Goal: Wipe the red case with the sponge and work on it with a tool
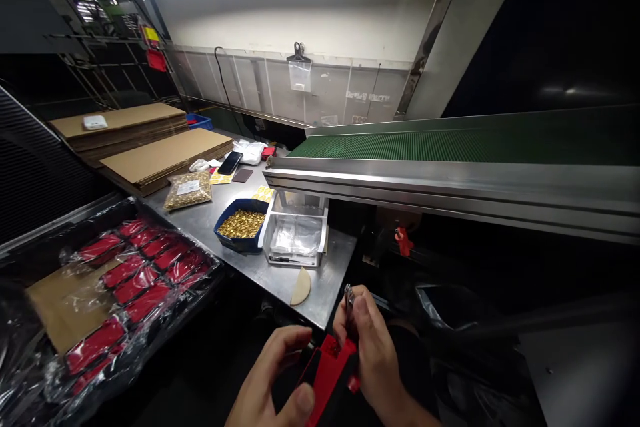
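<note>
Tray (30, 260): far left, red cases under plastic wrap, a cardboard sheet on top. Cardboard stacks (165, 153): behind, on the steel table (330, 277). Bag (189, 191) and blue bin (242, 224) of gold parts; clear box (296, 233) just beside the bin. Left hand (270, 380): bottom centre, fingers curled, thumb pressed on a red case (329, 368). Right hand (373, 350): fingers closed on the case's upper end, gripping a small metal tool (349, 295). Green conveyor (450, 143): right.

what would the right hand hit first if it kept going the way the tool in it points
The right hand holds a small metal tool pointing up and away. Going straight on, it would probably meet the steel table edge first, near the tan half-round piece; depth is unclear.
</note>
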A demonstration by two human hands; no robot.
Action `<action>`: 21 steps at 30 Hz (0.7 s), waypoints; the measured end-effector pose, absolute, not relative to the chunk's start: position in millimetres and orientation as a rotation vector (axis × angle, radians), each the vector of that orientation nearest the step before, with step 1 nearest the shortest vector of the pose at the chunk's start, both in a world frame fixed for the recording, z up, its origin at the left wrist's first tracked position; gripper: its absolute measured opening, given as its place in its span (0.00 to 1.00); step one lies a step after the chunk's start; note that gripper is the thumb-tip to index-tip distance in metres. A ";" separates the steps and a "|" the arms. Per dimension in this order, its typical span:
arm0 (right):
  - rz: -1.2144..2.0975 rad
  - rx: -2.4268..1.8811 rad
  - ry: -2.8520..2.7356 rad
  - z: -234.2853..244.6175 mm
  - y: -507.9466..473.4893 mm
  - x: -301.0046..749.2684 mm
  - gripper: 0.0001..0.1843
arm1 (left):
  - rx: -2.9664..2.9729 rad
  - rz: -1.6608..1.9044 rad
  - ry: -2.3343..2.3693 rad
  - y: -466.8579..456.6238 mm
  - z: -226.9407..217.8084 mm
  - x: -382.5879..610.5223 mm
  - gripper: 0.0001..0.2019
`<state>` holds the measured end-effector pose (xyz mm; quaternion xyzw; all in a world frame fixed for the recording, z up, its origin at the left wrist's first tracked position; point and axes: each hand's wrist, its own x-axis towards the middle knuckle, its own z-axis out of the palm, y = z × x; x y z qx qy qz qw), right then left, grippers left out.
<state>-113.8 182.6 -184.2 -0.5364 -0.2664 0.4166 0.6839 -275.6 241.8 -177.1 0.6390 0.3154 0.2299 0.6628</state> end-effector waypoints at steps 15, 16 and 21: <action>0.459 -1.691 -0.726 -266.9 193.1 -74.2 0.16 | 1.850 0.584 0.659 233.1 -183.0 -267.0 0.48; 0.428 -1.739 -0.770 -280.2 196.7 -70.9 0.16 | 1.843 0.595 0.660 231.7 -182.4 -267.0 0.48; 0.414 -1.796 -0.861 -313.6 220.6 -65.5 0.15 | 1.831 0.562 0.706 231.1 -184.8 -270.2 0.44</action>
